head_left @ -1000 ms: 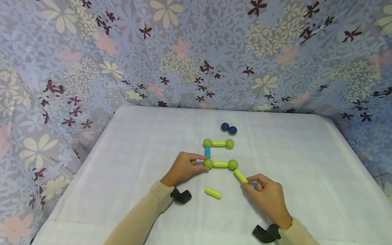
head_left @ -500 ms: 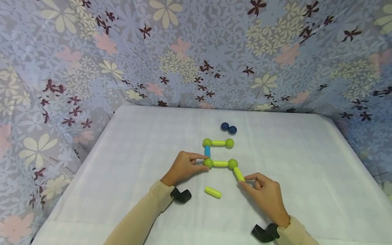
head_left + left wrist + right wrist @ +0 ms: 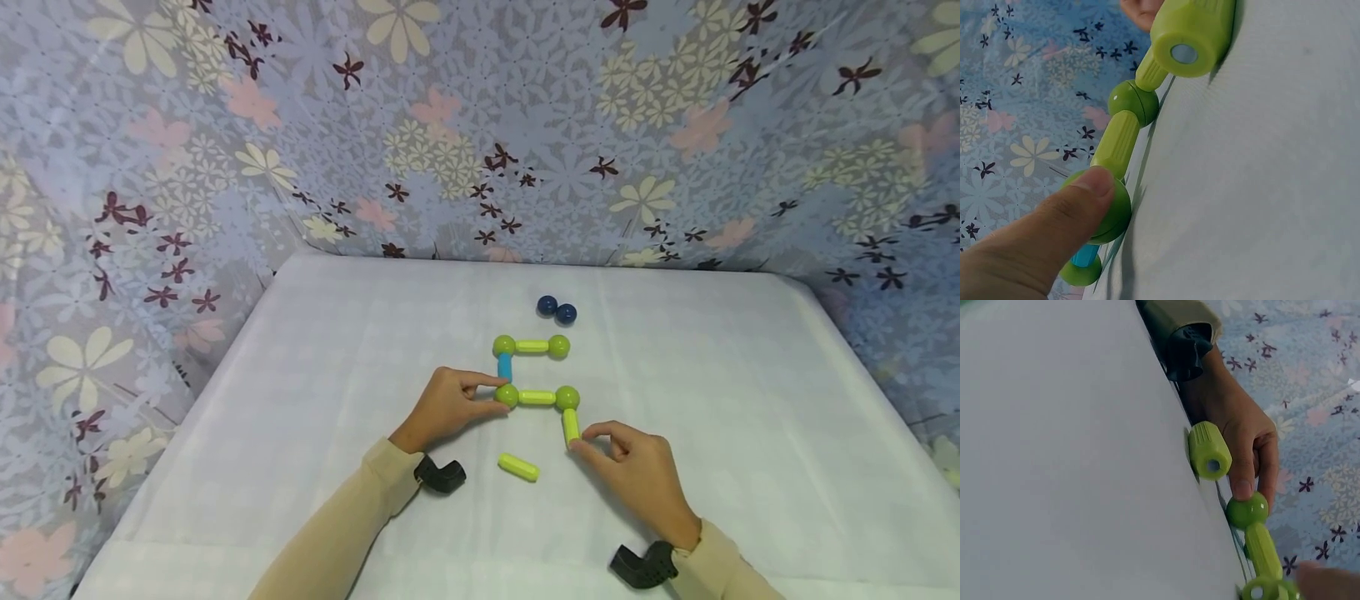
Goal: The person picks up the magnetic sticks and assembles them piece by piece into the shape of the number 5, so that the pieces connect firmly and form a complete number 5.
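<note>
My left hand [image 3: 446, 408] pinches a green ball [image 3: 507, 396] between thumb and finger; in the left wrist view the thumb [image 3: 1063, 219] lies against it. From that ball a yellow-green magnetic rod [image 3: 537, 397] runs right to another green ball [image 3: 567, 398]. My right hand [image 3: 637, 471] pinches the near end of a second yellow-green rod [image 3: 571, 427], whose far end meets that right ball. A blue rod [image 3: 505, 367] links the held ball to a rear green ball [image 3: 504, 344], joined by a rod [image 3: 532, 346] to one more green ball [image 3: 558, 346].
Between the hands, a loose yellow-green rod [image 3: 518, 467] lies on the white cloth-covered table [image 3: 360, 325]; its metal end shows in the right wrist view. Two dark blue balls [image 3: 557, 310] sit touching behind the structure. A floral curtain [image 3: 450, 125] hangs behind the table.
My right hand has moved left, swinging the near end of its rod from a slant to pointing almost straight toward me. The left hand keeps its hold on the ball.
</note>
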The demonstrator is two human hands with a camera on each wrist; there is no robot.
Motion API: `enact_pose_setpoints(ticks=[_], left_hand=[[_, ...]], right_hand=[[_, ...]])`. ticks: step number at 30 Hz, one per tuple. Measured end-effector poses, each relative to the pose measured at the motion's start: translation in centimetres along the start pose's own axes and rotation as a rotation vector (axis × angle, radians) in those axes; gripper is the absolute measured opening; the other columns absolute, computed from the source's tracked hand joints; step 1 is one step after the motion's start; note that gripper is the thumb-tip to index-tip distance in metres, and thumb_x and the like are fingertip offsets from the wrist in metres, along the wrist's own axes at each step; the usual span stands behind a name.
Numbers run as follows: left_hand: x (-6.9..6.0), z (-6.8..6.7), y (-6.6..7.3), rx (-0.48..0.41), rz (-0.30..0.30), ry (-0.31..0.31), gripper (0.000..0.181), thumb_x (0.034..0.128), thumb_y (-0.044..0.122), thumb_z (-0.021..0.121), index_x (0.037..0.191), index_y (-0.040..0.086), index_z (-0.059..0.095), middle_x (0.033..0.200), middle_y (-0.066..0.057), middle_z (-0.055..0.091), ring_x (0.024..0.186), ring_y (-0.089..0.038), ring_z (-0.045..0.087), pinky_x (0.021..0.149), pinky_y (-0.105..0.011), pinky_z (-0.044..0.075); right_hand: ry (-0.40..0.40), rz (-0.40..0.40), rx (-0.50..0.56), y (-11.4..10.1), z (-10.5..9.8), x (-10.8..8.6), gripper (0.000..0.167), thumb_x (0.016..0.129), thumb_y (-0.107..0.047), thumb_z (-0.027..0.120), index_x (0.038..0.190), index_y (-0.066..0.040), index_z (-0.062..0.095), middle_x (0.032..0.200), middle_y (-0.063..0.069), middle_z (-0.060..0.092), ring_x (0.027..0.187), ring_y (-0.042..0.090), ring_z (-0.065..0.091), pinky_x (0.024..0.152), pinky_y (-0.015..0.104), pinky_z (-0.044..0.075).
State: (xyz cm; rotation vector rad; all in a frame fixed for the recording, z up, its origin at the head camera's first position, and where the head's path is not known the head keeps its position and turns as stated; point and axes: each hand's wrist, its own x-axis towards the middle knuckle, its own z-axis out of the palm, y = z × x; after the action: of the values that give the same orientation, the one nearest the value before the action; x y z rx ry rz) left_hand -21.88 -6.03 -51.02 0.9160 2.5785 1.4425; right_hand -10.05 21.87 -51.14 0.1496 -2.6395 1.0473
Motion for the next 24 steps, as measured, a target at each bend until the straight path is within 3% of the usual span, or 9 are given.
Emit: enact_pose_setpoints(ticks=[6, 8, 13, 18, 24], left_hand=[[0.8, -0.4, 0.2, 0.011, 0.020, -0.011, 0.038, 0.0819, 0.031, 0.089, 0.116, 0.016, 0.080, 0.054, 0.010, 0.032, 0.052, -0.004, 0.027, 0.051, -0.022, 0.027], [0.8, -0.6, 0.2, 0.009, 0.016, -0.007, 0.038, 0.0817, 0.031, 0.089, 0.116, 0.017, 0.080, 0.055, 0.010, 0.032, 0.052, -0.004, 0.027, 0.051, -0.022, 0.027], [0.5, -0.7, 0.0, -0.007, -0.015, 0.004, 0.038, 0.0808, 0.031, 0.089, 0.115, 0.017, 0.080, 0.054, 0.010, 0.031, 0.051, -0.005, 0.027, 0.050, -0.022, 0.026], [0.2, -0.2, -0.3, -0.013, -0.020, -0.012, 0.039, 0.0822, 0.033, 0.088, 0.117, 0.018, 0.079, 0.055, 0.010, 0.031, 0.051, -0.004, 0.027, 0.050, -0.022, 0.027], [0.1, 0.0, 0.0, -0.010, -0.022, -0.006, 0.038, 0.0825, 0.030, 0.088, 0.117, 0.017, 0.079, 0.055, 0.011, 0.030, 0.051, -0.004, 0.026, 0.050, -0.022, 0.027]], right_hand=[[0.049, -0.042, 0.160, 2.2, -0.4, 3.1, 0.013, 0.095, -0.021, 0.077, 0.106, -0.015, 0.079, 0.056, -0.009, 0.033, 0.049, 0.004, 0.028, 0.047, 0.025, 0.028], [0.013, -0.041, 0.214, 2.7, -0.4, 4.4, 0.016, 0.095, -0.023, 0.076, 0.109, -0.016, 0.079, 0.057, -0.006, 0.035, 0.050, 0.007, 0.030, 0.048, 0.026, 0.030], [-0.169, -0.003, 0.249, 3.0, 0.1, 7.0, 0.025, 0.093, -0.041, 0.076, 0.112, -0.024, 0.079, 0.059, -0.006, 0.034, 0.053, 0.010, 0.033, 0.051, 0.028, 0.031], [-0.247, 0.043, 0.226, 3.1, 0.0, 7.4, 0.031, 0.086, -0.046, 0.082, 0.111, -0.027, 0.078, 0.058, -0.008, 0.030, 0.054, 0.009, 0.029, 0.052, 0.029, 0.029], [-0.240, 0.032, 0.213, 3.4, 0.1, 7.1, 0.034, 0.085, -0.047, 0.082, 0.112, -0.025, 0.078, 0.057, -0.009, 0.029, 0.053, 0.008, 0.027, 0.051, 0.029, 0.029]])
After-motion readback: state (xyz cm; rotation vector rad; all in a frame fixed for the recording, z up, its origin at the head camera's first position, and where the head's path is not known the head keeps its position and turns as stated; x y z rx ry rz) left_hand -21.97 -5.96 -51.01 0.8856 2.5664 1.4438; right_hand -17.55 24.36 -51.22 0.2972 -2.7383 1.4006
